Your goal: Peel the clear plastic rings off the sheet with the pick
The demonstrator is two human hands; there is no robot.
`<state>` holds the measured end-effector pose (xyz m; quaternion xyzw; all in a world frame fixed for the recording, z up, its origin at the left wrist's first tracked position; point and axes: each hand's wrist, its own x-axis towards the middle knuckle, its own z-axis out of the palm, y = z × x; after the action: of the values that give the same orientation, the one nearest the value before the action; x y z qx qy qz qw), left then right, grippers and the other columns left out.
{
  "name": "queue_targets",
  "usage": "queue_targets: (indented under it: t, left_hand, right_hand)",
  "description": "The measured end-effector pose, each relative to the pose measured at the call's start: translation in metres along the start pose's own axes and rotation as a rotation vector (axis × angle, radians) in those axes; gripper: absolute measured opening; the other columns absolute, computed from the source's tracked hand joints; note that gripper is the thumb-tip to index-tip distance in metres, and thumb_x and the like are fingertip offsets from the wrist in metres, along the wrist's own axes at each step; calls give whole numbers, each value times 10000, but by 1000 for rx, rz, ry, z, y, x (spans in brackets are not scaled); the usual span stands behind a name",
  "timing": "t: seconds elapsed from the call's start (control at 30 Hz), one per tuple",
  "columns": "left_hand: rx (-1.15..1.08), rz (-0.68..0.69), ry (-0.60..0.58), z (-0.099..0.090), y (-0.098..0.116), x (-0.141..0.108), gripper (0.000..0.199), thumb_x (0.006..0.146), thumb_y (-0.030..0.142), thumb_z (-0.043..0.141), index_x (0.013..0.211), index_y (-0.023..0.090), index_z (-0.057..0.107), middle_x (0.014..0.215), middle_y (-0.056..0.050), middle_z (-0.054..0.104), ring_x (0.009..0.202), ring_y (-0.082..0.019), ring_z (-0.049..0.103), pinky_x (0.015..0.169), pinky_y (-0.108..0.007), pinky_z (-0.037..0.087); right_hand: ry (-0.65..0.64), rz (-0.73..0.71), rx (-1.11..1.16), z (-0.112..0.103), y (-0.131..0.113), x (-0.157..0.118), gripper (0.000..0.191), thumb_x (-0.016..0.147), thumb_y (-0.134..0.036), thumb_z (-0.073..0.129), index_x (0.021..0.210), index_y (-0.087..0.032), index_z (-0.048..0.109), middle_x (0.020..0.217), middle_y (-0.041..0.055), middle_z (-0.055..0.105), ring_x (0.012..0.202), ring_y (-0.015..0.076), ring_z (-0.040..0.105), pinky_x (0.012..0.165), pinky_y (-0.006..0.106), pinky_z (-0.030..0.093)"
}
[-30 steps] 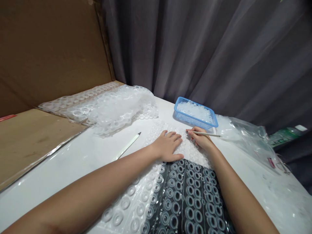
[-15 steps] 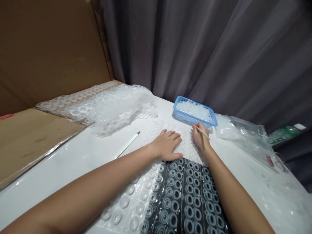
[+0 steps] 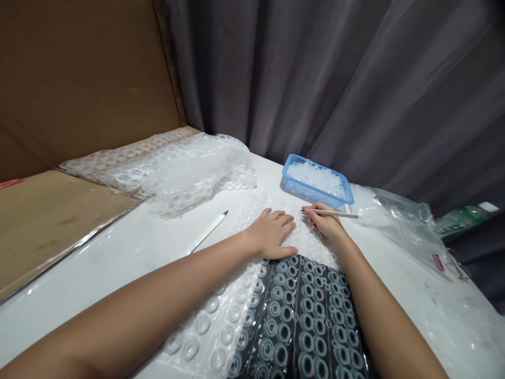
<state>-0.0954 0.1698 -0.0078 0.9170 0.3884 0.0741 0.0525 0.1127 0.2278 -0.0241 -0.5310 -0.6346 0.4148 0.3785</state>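
Observation:
A clear plastic sheet covered in moulded rings [image 3: 226, 334] lies on the white table, its near part over a black backing [image 3: 294, 337]. My left hand [image 3: 273, 234] rests flat on the sheet, fingers spread, just past the black part's far edge. In my right hand [image 3: 325, 223] is a thin pale stick with a dark pointed tip [image 3: 341, 213], pinched like a pencil. That tip is over the sheet's far right portion; whether it touches a ring I cannot make out. A blue basket [image 3: 347, 196] stands just beyond my right hand, filled with small whitish translucent pieces [image 3: 315, 176].
A pale tool with a dark pointed tip [image 3: 209, 231] lies left of my left hand. Crumpled ringed plastic sheets [image 3: 185, 173] are piled by the cardboard [image 3: 59, 216] at left. To the right lie a clear plastic bag [image 3: 402, 221] and a green bottle [image 3: 463, 220].
My right hand has moved slightly left from beside the basket, bringing the stick's tip over the sheet; the stick now lies nearly level, pointing left. My left hand stays in place.

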Motion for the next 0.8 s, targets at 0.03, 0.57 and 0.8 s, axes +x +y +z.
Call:
queue_targets:
  t: [0.03, 0.57, 0.8]
  left_hand:
    - [0, 1, 3, 0, 0, 0, 640, 835, 632, 392, 1290, 184, 438, 1404, -130, 413, 1289, -343, 315, 1031, -543, 198]
    - [12, -3, -14, -3, 1, 1, 623, 841, 625, 393, 1292, 196, 429, 1415, -123, 400, 1295, -340, 307, 1034, -536, 201]
    - [2, -2, 11, -4, 2, 2, 603, 824, 607, 437, 1252, 183, 468, 1376, -133, 442, 1273, -346, 336, 1021, -525, 215]
  right_hand:
    - [-4, 3, 5, 0, 0, 0, 362, 694, -526, 645, 692, -176, 550, 942, 82, 675, 522, 86, 537, 367, 176, 435]
    - [-20, -213, -399, -1, -5, 0, 185, 794, -370, 557, 733, -201, 606, 751, 33, 688, 452, 128, 538, 450, 260, 434]
    - [247, -163, -387, 4, -2, 1, 184, 833, -360, 480, 728, -221, 539, 515, -18, 543, 436, 140, 516, 457, 250, 428]
